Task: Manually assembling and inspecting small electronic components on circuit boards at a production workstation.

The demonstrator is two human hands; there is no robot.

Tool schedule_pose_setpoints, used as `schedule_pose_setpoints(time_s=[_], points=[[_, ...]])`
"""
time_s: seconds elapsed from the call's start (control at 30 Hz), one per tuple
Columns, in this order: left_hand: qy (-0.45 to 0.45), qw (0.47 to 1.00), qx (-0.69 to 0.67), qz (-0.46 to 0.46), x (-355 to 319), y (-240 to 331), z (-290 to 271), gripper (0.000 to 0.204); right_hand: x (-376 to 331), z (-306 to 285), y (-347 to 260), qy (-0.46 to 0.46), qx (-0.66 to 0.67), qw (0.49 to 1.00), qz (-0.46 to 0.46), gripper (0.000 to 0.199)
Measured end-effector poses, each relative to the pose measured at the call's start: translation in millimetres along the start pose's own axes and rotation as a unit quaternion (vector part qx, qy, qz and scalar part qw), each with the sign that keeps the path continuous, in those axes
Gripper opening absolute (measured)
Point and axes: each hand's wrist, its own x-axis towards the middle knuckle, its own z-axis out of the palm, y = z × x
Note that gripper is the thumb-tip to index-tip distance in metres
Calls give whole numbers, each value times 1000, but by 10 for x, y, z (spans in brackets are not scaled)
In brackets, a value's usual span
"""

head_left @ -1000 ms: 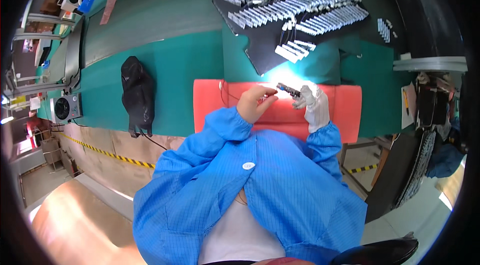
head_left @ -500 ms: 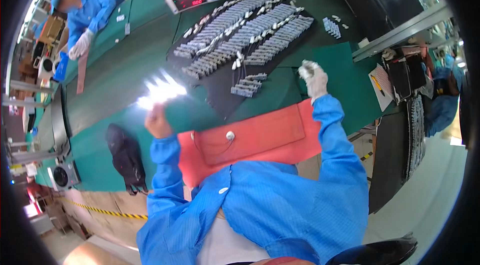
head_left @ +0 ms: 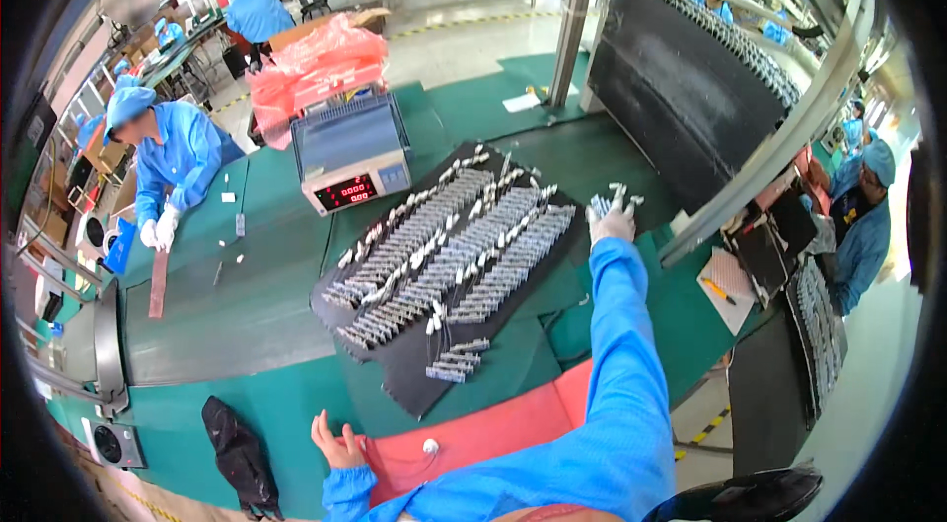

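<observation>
My right hand point(head_left: 612, 222), in a white glove, is stretched far forward beyond the right corner of a black mat point(head_left: 414, 386). It is at a small group of loose grey and white parts point(head_left: 600, 205); I cannot make out whether its fingers hold any. Long rows of small grey parts point(head_left: 464, 256) with white connectors and dark wires lie on the mat, and a short row sits at its near end. My left hand point(head_left: 338, 441) is bare and open, fingers apart, over the left edge of a red pad point(head_left: 483, 433). A small white round piece point(head_left: 430, 446) with a thin wire lies on the pad.
A scale point(head_left: 350, 152) with a red display stands behind the mat. Black boards point(head_left: 671, 78) lean behind a metal bar point(head_left: 730, 196) at right. A black cloth item point(head_left: 240, 458) lies at left. Across the green table, a co-worker point(head_left: 187, 152) handles a pinkish strip point(head_left: 158, 285).
My right hand has reached forward to the loose parts. My left hand has drawn back from the bright, shiny patch toward the pad. The view has tilted up.
</observation>
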Motion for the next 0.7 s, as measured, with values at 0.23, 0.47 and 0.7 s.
schedule_pose_setpoints(time_s=[0.23, 0.47, 0.7], points=[[-39, 999, 14, -16, 8, 10, 8, 51, 44, -202, -60, -86, -52, 994, 36, 60], [-32, 997, -58, -50, 36, -105, 11, 36, -1120, -1368, -120, -169, 509, 844, -24, 43], [-113, 961, -228, 107, 274, 1250, -322, 32, -2666, -2318, -121, -670, 501, 538, -105, 46]])
